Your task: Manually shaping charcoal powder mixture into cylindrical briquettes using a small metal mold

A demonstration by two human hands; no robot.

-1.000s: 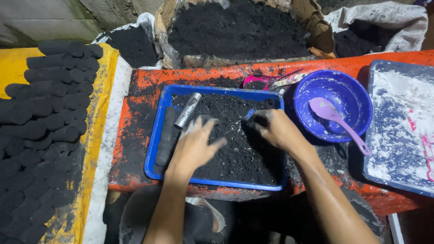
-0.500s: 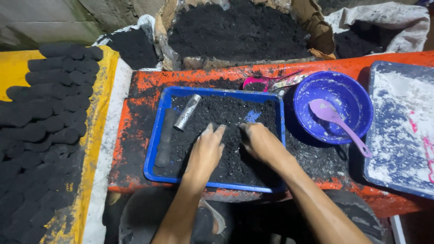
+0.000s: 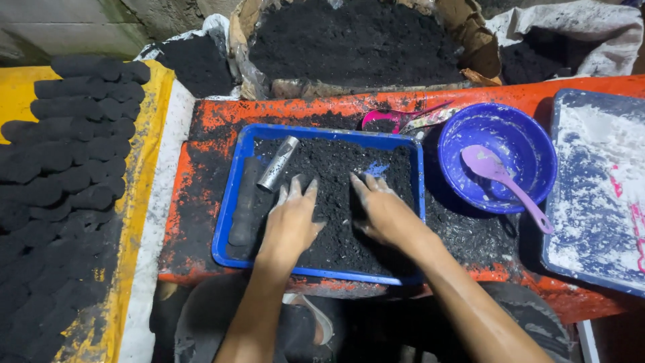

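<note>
From the head camera, both hands lie palm down in a shallow blue tray (image 3: 234,202) that sits on an orange desk (image 3: 201,121) smeared with black dust. The tray holds a layer of black powder (image 3: 336,202), and the left hand (image 3: 292,218) presses on it with its fingers (image 3: 294,188) spread wide and flat, gripping nothing. The right hand (image 3: 383,212) rests just beside it on the same powder, fingers likewise splayed and empty, pointing toward the far rim. Near the left hand's fingertips a short metal tube (image 3: 277,163) lies tilted on the powder, and a dark moulded stick (image 3: 245,202) lies along the tray's left wall. To the right of the tray stands a blue bowl (image 3: 510,128) with a lilac spoon (image 3: 500,178) leaning in it, its handle over the rim. Farther right is a grey tray dusted with white powder (image 3: 591,195). Behind the desk a sack (image 3: 470,33) is full of black powder, and on the left rows of black briquettes (image 3: 67,154) lie on a yellow sheet (image 3: 144,148).
</note>
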